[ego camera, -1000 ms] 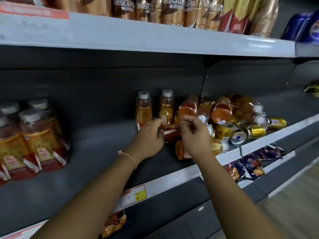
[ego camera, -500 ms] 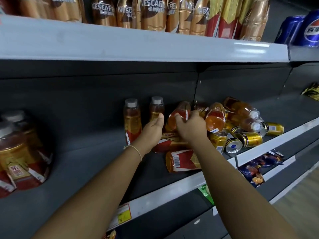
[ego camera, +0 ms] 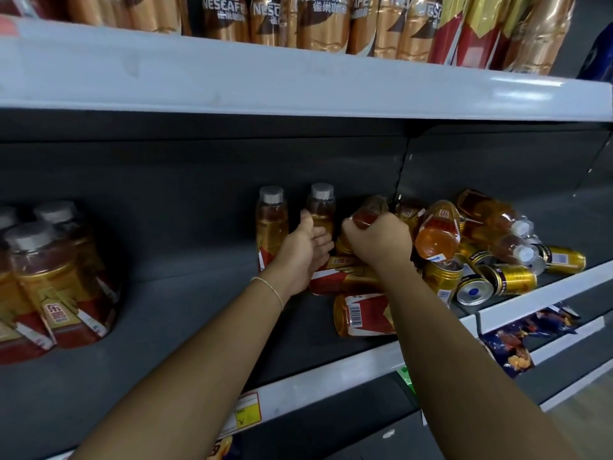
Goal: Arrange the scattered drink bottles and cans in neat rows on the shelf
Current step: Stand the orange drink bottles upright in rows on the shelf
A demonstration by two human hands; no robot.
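**Third bottle raised toward the row**

On the grey shelf [ego camera: 199, 313], a tipped bottle [ego camera: 368, 215] is now clasped by the right hand [ego camera: 378, 242] and lifted from the heap since a second ago. The left hand [ego camera: 303, 254], fingers loosely apart, steadies the second upright bottle [ego camera: 321, 207]. Two stand; most cans [ego camera: 507, 278] remain scattered. Above, "NESCAFE" is legible.

The right hand [ego camera: 378, 244] covered most of the tilted amber plastic bottle [ego camera: 370, 212] it gripped, so its cap could not be seen. The right forearm hid one end of the lying gold-and-red labelled bottle [ego camera: 360, 315]. The left hand [ego camera: 300, 257] covered the lower part of the upright grey-capped bottle [ego camera: 321, 207]. The brown coffee bottles [ego camera: 323, 21] above were cut by the top edge. The grey-lidded amber bottles [ego camera: 49, 280] at the left were blurred and partly out of the picture.
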